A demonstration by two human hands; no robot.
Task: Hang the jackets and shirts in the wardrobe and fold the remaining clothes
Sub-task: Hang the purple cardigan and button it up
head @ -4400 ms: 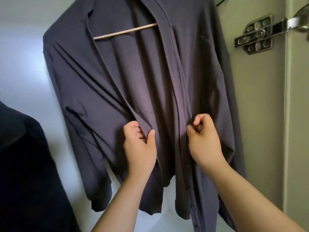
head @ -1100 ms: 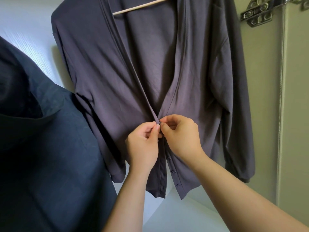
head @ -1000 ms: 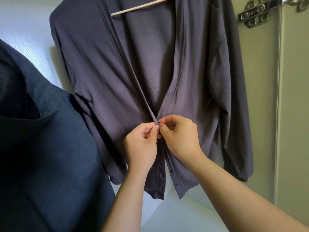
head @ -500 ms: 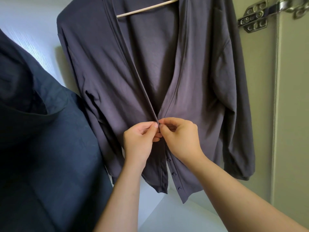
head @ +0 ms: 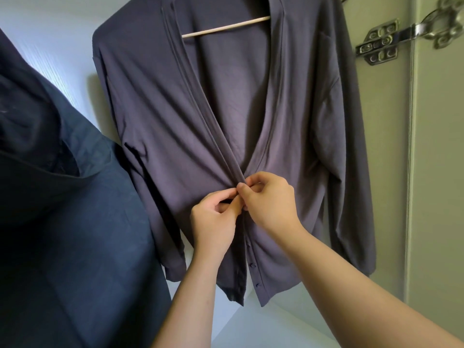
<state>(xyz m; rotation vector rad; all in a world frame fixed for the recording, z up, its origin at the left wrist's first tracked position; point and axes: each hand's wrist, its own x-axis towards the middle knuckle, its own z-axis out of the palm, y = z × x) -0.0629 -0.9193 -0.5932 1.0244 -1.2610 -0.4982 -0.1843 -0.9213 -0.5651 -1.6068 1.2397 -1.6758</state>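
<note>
- We record the wardrobe interior (head: 52, 33), white-walled, holding two garments.
- The grey-purple shirt (head: 155, 136) hangs inside on a hanger; only the hanger's pale wooden bar (head: 226, 26) shows, across the open neckline.
- The shirt's two front edges run down in a V and meet at mid-chest, where both hands are placed.
- The left hand (head: 213, 219) has its fingers curled and pinches the front edge on its own side, thumb tip at the meeting point.
- The right hand (head: 271, 199) is likewise curled, thumb and forefinger pinching the opposite edge; the two thumbs touch or nearly touch.
- We cannot tell whether a button sits between the fingertips.
- Below the hands the fronts part slightly; a row of small buttons (head: 251, 265) shows on one edge.
- Both sleeves hang loose at the sides.
- A dark blue garment (head: 75, 222) fills the left of the view, just beside the shirt and overlapping its near sleeve.
- A metal hinge (head: 381, 43) joins the beige side panel to the door (head: 439, 172) at upper right.
- A white bottom surface (head: 263, 327) lies beneath the shirt's hem.
</note>
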